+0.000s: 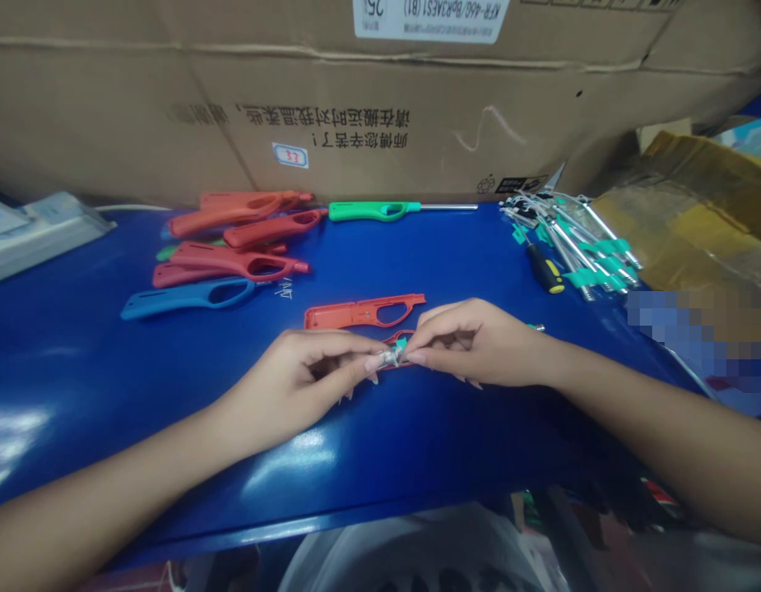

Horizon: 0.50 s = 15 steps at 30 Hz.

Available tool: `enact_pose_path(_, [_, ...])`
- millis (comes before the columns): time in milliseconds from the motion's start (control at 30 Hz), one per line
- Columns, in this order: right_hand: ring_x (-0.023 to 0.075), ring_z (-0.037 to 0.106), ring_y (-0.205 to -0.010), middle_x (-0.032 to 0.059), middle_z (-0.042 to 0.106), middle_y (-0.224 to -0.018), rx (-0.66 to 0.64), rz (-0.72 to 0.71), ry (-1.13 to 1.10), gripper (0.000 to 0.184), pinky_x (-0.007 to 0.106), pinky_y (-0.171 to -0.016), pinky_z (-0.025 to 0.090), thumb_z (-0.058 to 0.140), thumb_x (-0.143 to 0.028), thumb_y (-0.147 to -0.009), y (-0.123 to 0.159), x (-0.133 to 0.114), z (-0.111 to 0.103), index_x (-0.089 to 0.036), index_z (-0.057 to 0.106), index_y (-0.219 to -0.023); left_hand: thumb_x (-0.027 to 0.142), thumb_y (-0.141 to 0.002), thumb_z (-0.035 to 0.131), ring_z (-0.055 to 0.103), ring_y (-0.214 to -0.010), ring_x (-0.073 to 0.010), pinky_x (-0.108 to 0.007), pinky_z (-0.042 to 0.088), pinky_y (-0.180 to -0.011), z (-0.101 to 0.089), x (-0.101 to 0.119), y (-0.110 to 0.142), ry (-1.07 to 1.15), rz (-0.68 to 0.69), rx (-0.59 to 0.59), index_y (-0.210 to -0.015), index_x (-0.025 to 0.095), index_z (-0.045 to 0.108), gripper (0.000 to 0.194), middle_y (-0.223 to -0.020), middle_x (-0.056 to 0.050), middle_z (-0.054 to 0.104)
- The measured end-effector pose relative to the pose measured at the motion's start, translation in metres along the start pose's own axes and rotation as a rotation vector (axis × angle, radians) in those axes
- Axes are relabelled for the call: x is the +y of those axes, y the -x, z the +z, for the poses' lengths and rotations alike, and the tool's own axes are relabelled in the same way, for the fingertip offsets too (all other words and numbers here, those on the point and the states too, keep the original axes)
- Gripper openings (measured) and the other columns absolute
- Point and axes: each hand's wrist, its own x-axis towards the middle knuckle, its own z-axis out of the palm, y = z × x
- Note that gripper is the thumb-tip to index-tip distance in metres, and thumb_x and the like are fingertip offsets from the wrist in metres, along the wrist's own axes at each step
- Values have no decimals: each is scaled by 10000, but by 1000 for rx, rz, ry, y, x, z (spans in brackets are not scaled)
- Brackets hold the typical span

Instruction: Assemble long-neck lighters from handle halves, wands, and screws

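Both hands meet over the middle of the blue table. My left hand [312, 366] is closed in a pinch on a small silvery part [390, 358]. From the other side my right hand [482, 341] pinches the same part, next to a bit of green tape [401, 344]. The fingertips hide much of this part. Partly hidden under the fingers lies a red lighter casing piece [392, 337]. Just beyond them is an open red lighter casing half [355, 314], its inside facing up. A metal tip [539, 328] shows behind my right wrist.
Several red and orange lighters [232, 215] are piled at the left, with a blue lighter [183, 299] in front. A green lighter [373, 211] lies by the cardboard box [442, 156]. At right are taped metal lighter tubes [583, 242] and a black-yellow screwdriver [544, 267].
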Motion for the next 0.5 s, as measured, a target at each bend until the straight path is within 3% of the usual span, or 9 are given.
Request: enact_pose_path(500, [65, 573, -502, 31, 676, -840, -1, 17, 31, 242, 195, -438, 453, 692, -367, -920, 0, 0, -1, -143, 774, -957, 319, -956, 669, 648, -642, -99, -163, 538, -581, 1, 0, 0, -5, -9, 4, -1127, 217, 792, 234, -858, -19, 792])
